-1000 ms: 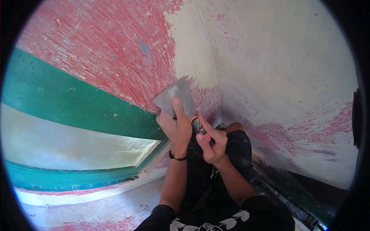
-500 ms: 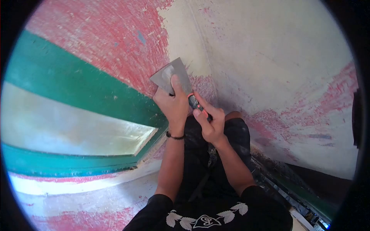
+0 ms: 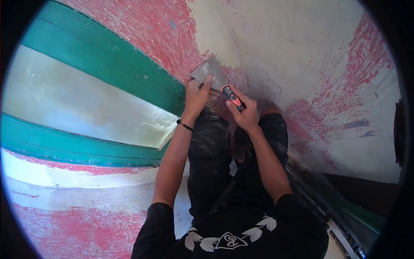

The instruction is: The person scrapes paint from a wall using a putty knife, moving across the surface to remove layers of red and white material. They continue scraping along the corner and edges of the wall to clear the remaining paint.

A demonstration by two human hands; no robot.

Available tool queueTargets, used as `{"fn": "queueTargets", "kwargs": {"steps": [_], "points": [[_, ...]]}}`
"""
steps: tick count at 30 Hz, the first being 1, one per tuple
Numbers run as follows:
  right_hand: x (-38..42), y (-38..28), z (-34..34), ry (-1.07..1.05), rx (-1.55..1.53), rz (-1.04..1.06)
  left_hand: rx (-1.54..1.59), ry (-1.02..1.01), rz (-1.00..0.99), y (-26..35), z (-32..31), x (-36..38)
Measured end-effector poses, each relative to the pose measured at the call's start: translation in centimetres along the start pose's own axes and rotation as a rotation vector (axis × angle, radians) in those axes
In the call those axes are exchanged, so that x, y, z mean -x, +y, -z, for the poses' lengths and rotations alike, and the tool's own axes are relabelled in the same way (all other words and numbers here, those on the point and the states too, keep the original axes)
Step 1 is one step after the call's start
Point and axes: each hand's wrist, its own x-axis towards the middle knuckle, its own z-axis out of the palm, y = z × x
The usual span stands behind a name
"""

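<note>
Scraper (image 3: 218, 76) held in both hands, its blade directed up and away from the body, near the meeting of two walls. The handle (image 3: 233, 99), orange and black, is gripped at its lower end by the closed fingers of the right hand (image 3: 245, 113). The blade is pinched by the left hand (image 3: 197, 98), the thumb being laid along its face and the other fingers partly hidden behind it. Whether the wall is touched by the blade edge cannot be told. The blade is seen against the lower end of the red paint (image 3: 159, 30), just below a bare cream patch (image 3: 214, 26). To the left, a pale panel (image 3: 90, 95) is bordered by a green frame (image 3: 112, 64); a dark bracelet (image 3: 185, 125) is worn on the left wrist.

Compared with half a second earlier, the same two-handed hold is kept, but more of the handle is exposed. The forearms are spread wider apart, the black trousers (image 3: 209, 142) are shown at greater length, and the green frame is placed higher in the view.
</note>
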Motion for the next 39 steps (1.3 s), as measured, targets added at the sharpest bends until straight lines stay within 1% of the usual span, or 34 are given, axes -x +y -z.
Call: {"fn": "queueTargets", "kwargs": {"steps": [3, 6, 9, 12, 13, 16, 19, 22, 24, 28, 29, 32, 33, 34, 36, 39], "points": [[0.4, 0.3, -0.4, 0.002, -0.065, 0.031, 0.037, -0.022, 0.044, 0.2, 0.2, 0.0], [0.9, 0.0, -0.5, -0.024, -0.074, 0.006, 0.081, 0.027, -0.007, 0.7, 0.3, 0.5], [1.1, -1.5, -0.6, -0.054, -0.075, -0.046, 0.064, 0.173, -0.183, -1.7, 0.7, 0.1], [0.9, -2.6, -1.0, -0.053, -0.090, 0.000, 0.130, 0.366, -0.213, -1.0, -0.8, 1.5], [1.0, -2.7, -1.1, -0.056, -0.103, -0.006, 0.098, 0.376, -0.229, -1.2, -0.9, 1.5], [1.0, -3.5, -1.3, -0.120, -0.116, -0.056, 0.395, 0.284, -0.169, -0.5, -2.6, 1.9], [0.4, -4.2, -1.5, -0.136, -0.089, -0.041, 0.439, 0.322, -0.151, -0.1, -3.4, 1.6], [-1.2, -5.7, -1.1, -0.152, -0.074, -0.057, 0.405, 0.360, -0.182, 1.2, -3.6, 0.8], [-1.2, -6.4, -1.1, -0.142, -0.089, -0.070, 0.405, 0.394, -0.138, 1.3, -3.6, 1.2], [-1.2, -4.9, -2.2, -0.076, -0.099, 0.005, 0.368, 0.418, -0.195, 1.3, -4.0, 0.4], [-1.3, -4.1, -2.6, -0.052, -0.084, 0.015, 0.357, 0.396, -0.190, 1.5, -4.0, -0.3], [-3.7, -5.1, -1.8, -0.074, -0.035, -0.056, 0.322, 0.352, -0.174, 2.8, -3.9, -1.9], [-3.9, -5.3, -1.5, -0.092, -0.075, -0.134, 0.323, 0.349, -0.183, 3.5, -4.2, -2.5], [-4.0, -5.3, -1.4, -0.093, -0.073, -0.114, 0.329, 0.347, -0.198, 3.8, -4.5, -2.8], [-4.0, -5.4, -1.1, -0.091, -0.070, -0.061, 0.331, 0.395, -0.169, 3.1, -4.7, -2.1], [-2.3, -4.9, -1.5, -0.123, -0.100, -0.096, 0.311, 0.422, -0.160, 2.4, -4.4, -1.0]]}}
